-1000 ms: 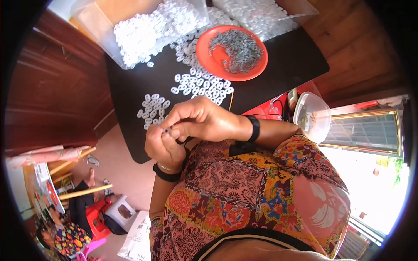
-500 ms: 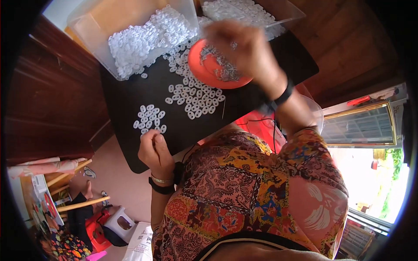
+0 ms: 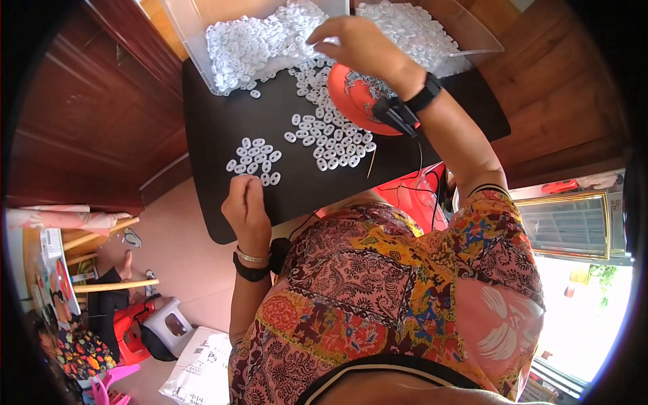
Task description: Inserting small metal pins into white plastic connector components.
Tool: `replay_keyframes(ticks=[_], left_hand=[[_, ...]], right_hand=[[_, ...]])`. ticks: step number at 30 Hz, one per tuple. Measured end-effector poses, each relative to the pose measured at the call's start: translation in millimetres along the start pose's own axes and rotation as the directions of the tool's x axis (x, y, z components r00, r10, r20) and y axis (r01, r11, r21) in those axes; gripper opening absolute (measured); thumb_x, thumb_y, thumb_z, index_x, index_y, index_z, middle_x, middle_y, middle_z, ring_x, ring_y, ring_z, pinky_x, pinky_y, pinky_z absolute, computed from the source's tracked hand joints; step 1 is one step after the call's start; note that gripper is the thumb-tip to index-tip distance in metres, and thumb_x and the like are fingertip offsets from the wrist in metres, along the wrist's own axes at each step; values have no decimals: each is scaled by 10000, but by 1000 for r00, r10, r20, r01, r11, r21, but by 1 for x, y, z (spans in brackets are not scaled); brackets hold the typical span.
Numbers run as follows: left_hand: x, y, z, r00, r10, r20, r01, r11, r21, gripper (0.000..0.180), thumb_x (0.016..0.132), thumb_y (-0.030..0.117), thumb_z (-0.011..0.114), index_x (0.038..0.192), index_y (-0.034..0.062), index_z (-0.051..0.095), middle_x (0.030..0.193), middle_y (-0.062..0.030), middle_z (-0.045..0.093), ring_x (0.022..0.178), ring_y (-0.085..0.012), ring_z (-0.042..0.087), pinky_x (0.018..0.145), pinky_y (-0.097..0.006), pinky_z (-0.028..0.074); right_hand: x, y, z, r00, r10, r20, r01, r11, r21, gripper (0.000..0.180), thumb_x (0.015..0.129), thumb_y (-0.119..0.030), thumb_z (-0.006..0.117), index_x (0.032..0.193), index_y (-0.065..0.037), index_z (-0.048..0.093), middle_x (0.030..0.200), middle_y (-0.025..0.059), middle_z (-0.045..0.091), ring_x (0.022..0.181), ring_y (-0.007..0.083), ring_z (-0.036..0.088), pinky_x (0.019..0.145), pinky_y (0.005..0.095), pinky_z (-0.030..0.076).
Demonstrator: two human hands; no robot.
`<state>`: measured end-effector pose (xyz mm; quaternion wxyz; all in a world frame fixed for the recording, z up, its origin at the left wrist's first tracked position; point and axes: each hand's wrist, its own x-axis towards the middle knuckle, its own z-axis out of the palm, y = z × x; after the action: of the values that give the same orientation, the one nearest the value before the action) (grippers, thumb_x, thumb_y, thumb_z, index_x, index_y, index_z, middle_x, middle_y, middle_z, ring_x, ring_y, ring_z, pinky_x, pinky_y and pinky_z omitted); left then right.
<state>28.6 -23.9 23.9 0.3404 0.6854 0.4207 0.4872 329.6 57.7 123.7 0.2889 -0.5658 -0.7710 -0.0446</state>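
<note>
My left hand (image 3: pixel 246 206) rests at the near edge of the black table (image 3: pixel 223 121), fingers curled, just below a small cluster of white rings (image 3: pixel 254 159); what it pinches cannot be made out. My right hand (image 3: pixel 354 40) reaches far across, fingers curled down at the loose white rings (image 3: pixel 253 44) spilling from a clear plastic tray (image 3: pixel 185 40). Under its wrist sits an orange plate (image 3: pixel 347 101) with small grey metal parts. A larger patch of white rings (image 3: pixel 331 138) lies mid-table.
A second clear tray of white rings (image 3: pixel 418 30) stands at the back right. Dark wooden furniture (image 3: pixel 88 115) flanks the table on the left. Red plastic items (image 3: pixel 418 196) sit under the table's right side. Stools and a white bag (image 3: pixel 199 368) lie on the floor lower left.
My right hand left the left hand, went over the orange plate, and now reaches the white rings by the back tray. My left hand stayed at the table's near edge.
</note>
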Motion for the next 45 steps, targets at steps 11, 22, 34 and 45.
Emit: replay_keyframes(ticks=[11, 22, 34, 45], left_hand=[[2, -6, -2, 981, -193, 2, 180, 912, -369, 182, 932, 105, 471, 792, 20, 549, 613, 20, 437, 539, -49, 374, 499, -199, 302], [2, -6, -3, 985, -174, 13, 167, 916, -364, 149, 910, 82, 516, 791, 6, 564, 618, 29, 481, 533, -29, 392, 480, -196, 304], [2, -5, -2, 983, -184, 18, 179, 918, -355, 146, 905, 83, 521, 790, 6, 569, 608, 30, 473, 534, -29, 398, 484, -194, 302], [1, -6, -3, 986, -166, 10, 160, 932, -326, 150, 911, 93, 520, 798, 9, 572, 604, 31, 471, 527, -33, 394, 482, -197, 303]], right_hand=[[46, 7, 63, 829, -17, 559, 65, 996, -66, 224, 734, -142, 601, 930, -94, 697, 824, 114, 675, 801, 306, 640, 732, 394, 499], [15, 14, 76, 868, 22, 495, 210, 888, -408, 157, 714, -19, 591, 858, -31, 653, 817, 162, 648, 839, 338, 641, 741, 414, 512], [5, -37, 74, 867, -223, 446, 136, 966, 219, 160, 771, -86, 568, 909, -56, 643, 847, 129, 653, 806, 333, 623, 716, 421, 487], [-4, -24, 45, 754, -136, 643, 83, 990, 112, 190, 694, -83, 620, 870, -29, 666, 763, 124, 663, 729, 305, 635, 660, 377, 487]])
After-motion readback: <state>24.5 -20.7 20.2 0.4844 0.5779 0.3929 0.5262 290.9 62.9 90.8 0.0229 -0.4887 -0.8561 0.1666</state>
